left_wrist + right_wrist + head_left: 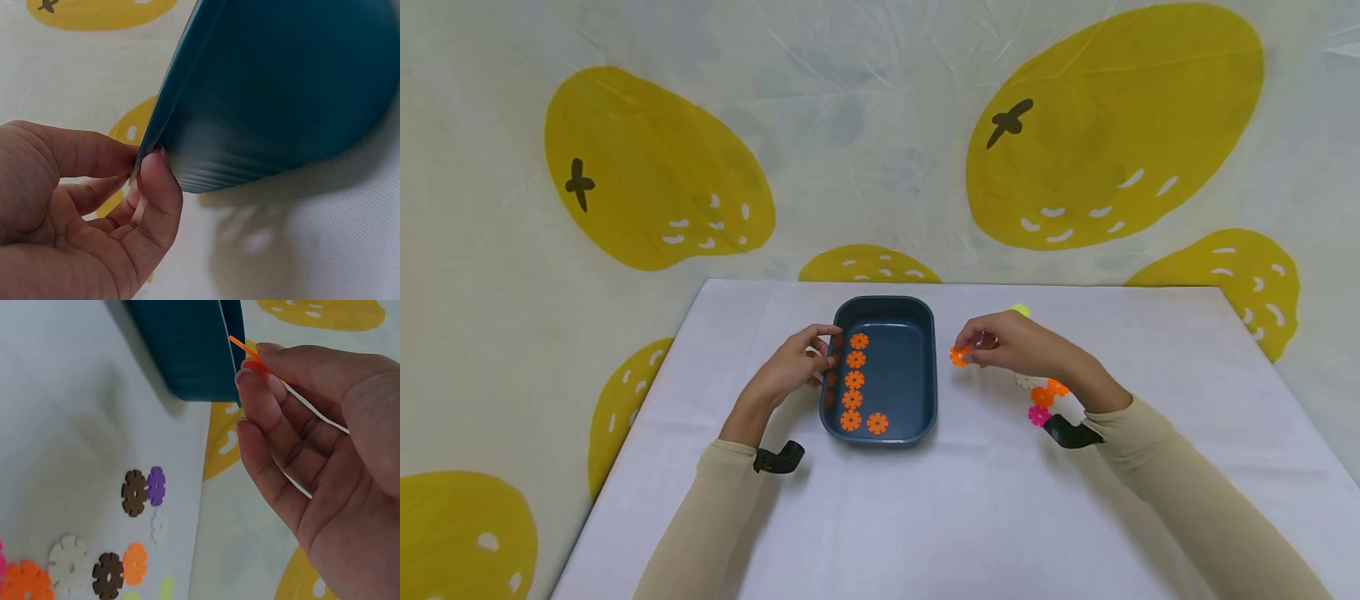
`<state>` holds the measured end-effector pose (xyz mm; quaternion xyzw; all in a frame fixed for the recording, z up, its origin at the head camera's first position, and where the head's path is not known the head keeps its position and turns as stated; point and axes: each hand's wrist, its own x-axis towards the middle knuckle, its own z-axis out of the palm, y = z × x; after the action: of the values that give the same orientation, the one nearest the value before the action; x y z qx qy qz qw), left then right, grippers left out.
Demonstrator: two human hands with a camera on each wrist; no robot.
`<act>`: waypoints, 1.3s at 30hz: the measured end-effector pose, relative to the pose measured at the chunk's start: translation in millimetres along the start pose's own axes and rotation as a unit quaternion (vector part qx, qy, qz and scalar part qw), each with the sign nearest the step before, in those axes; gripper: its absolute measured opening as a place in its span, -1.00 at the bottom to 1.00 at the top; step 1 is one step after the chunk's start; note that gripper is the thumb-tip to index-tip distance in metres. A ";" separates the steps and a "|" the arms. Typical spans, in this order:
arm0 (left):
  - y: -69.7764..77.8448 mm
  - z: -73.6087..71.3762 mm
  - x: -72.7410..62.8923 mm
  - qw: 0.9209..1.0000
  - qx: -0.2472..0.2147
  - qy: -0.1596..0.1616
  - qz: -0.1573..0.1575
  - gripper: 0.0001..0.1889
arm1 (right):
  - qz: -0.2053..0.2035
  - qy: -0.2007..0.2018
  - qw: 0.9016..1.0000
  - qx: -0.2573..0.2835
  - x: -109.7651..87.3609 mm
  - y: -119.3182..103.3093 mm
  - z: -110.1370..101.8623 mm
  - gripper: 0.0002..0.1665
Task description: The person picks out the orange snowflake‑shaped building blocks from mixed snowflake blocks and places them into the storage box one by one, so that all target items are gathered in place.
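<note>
A dark blue plastic tray (898, 437) stands on the white table. Along its left side runs a column of several orange notched discs (854, 380), with one more orange disc (877, 423) beside the lowest. My left hand (792, 367) pinches the tray's left rim between thumb and fingers, as the left wrist view shows (94, 206). Just right of the tray, my right hand (1011, 342) holds another orange notched disc (958, 357) between thumb and fingertips. In the right wrist view that disc (245, 347) appears edge-on, close to the tray wall (200, 375).
Loose notched discs lie on the table right of the tray, partly under the right forearm: pink (1039, 415), orange (1042, 396), yellow-green (1021, 309), brown (134, 494), purple (156, 486) and white (69, 564). A cloth with yellow fruit shapes (658, 167) hangs behind the table.
</note>
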<state>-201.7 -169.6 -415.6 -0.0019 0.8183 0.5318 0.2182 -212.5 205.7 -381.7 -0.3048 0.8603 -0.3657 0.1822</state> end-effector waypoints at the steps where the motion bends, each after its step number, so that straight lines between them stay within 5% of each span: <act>1: -0.2 0.0 0.1 1.000 0.000 0.000 0.001 -0.45 | -0.002 -0.001 1.000 -0.003 1.6 -1.2 0.6 -0.79; 39: -0.9 -0.3 -1.1 1.000 -0.010 -0.006 0.014 -0.43 | -0.023 -0.071 0.997 0.035 52.3 -24.9 42.3 -0.83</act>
<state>-200.6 -170.5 -415.9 0.0111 0.8115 0.5430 0.2156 -219.2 135.8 -396.2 -0.3433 0.8245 -0.3774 0.2447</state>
